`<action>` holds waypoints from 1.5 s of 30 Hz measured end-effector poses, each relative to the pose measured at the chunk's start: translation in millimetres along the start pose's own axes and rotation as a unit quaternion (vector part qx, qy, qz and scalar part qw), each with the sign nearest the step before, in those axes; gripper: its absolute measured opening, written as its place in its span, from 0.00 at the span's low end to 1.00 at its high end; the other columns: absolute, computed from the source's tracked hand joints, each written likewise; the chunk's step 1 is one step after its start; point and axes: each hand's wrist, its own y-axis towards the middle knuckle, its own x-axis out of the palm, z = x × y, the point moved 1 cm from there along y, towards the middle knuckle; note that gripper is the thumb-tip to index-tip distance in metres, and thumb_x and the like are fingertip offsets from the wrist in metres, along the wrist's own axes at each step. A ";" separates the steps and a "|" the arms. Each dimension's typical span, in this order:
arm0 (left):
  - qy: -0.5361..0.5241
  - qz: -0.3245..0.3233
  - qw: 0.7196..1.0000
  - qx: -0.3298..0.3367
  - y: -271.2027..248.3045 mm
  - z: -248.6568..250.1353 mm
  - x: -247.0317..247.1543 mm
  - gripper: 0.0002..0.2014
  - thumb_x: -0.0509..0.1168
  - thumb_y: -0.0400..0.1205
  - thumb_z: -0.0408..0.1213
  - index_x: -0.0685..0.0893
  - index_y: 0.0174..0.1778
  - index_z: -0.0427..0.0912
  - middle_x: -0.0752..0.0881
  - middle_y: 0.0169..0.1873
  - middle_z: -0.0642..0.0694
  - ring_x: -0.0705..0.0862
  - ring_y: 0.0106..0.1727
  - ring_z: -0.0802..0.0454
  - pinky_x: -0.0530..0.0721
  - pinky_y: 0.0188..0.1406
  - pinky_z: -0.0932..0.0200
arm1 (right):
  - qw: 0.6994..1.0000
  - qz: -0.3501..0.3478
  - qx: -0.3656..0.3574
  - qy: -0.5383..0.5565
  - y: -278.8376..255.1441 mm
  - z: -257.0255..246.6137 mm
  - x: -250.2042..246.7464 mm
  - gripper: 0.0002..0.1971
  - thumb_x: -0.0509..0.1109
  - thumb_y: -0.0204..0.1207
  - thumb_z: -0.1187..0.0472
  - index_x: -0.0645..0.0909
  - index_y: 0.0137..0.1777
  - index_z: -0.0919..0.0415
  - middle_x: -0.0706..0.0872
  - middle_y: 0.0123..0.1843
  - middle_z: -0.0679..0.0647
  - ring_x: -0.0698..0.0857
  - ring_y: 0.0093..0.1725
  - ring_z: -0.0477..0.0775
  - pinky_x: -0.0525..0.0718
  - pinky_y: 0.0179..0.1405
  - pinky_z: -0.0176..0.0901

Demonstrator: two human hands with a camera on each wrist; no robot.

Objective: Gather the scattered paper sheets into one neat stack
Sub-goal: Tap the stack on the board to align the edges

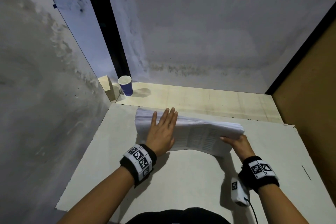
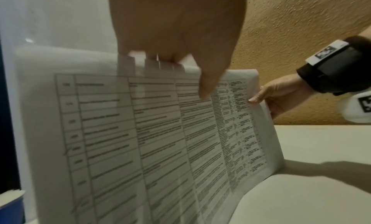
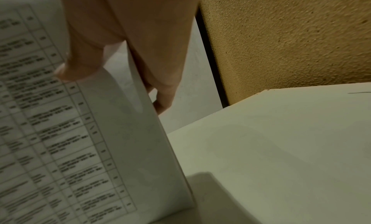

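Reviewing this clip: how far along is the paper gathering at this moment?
Done: the sheets look gathered into one paper stack; no loose sheets show on the white board. In hand: the stack stands tilted on edge, left hand flat against it, right hand pinching its right end. Left: square the slightly fanned top edges and lay it flat.

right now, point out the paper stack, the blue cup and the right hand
paper stack (image 1: 203, 136), head view, on the printed top sheet
blue cup (image 1: 126, 87), head view, on its side wall
right hand (image 1: 238, 144), head view, on the back of the hand at the stack's edge
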 end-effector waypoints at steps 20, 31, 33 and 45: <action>-0.084 -0.090 0.992 0.028 8.7 2.6 -14.1 0.39 0.59 0.79 0.47 0.46 0.80 0.39 0.51 0.82 0.40 0.46 0.83 0.48 0.40 0.79 0.40 | 1.000 0.001 -0.005 -0.004 1.1 1.5 -1.0 0.14 0.73 0.66 0.75 0.80 0.51 0.63 0.84 0.50 0.63 0.81 0.51 0.58 0.75 0.50 0.46; -0.166 -0.139 0.976 -0.017 47.8 -43.0 -35.3 0.43 0.68 0.76 0.38 0.47 0.80 0.43 0.51 0.82 0.42 0.46 0.83 0.43 0.40 0.79 0.38 | 1.000 0.001 -0.019 -0.014 1.2 1.5 -0.4 0.12 0.73 0.67 0.74 0.80 0.50 0.65 0.84 0.50 0.63 0.81 0.52 0.58 0.75 0.52 0.47; -0.163 -0.228 0.960 0.022 52.1 -38.9 -33.8 0.26 0.64 0.79 0.35 0.67 0.74 0.41 0.72 0.74 0.39 0.68 0.76 0.40 0.59 0.77 0.42 | 1.000 0.000 -0.024 -0.018 1.1 0.0 1.0 0.13 0.73 0.67 0.75 0.81 0.50 0.65 0.84 0.49 0.63 0.81 0.51 0.58 0.77 0.49 0.45; -0.180 -0.137 0.973 0.042 38.6 -53.5 -22.6 0.11 0.62 0.80 0.38 0.84 0.57 0.45 0.89 0.51 0.41 0.84 0.53 0.42 0.77 0.48 0.54 | 0.998 0.027 -0.045 -0.019 -1.2 -1.5 -12.2 0.10 0.71 0.67 0.78 0.81 0.46 0.67 0.83 0.43 0.60 0.80 0.37 0.45 0.78 0.26 0.19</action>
